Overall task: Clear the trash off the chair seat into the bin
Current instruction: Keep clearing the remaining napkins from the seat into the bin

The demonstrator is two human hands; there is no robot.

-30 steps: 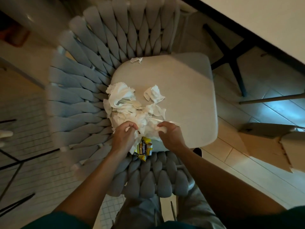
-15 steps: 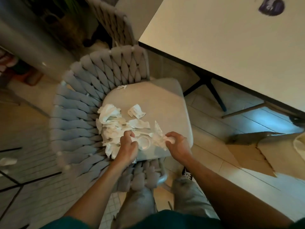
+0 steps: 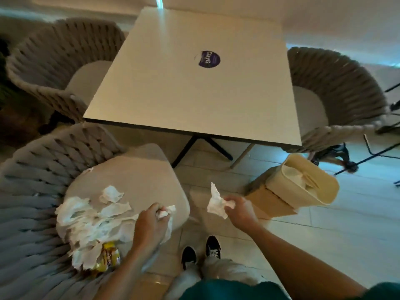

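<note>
The crumpled tissues (image 3: pixel 91 221) on the chair seat (image 3: pixel 138 178) look light, soft and tear-prone, best bunched whole, as the left hand (image 3: pixel 151 224) and right hand (image 3: pixel 238 210) each curl fingers round a wad beside the bin (image 3: pixel 324 195).

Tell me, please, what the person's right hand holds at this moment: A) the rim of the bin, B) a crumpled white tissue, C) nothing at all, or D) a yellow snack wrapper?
B: the right hand grips a crumpled white tissue in the air between the chair seat and the bin; the yellow wrapper lies on the chair.
</note>
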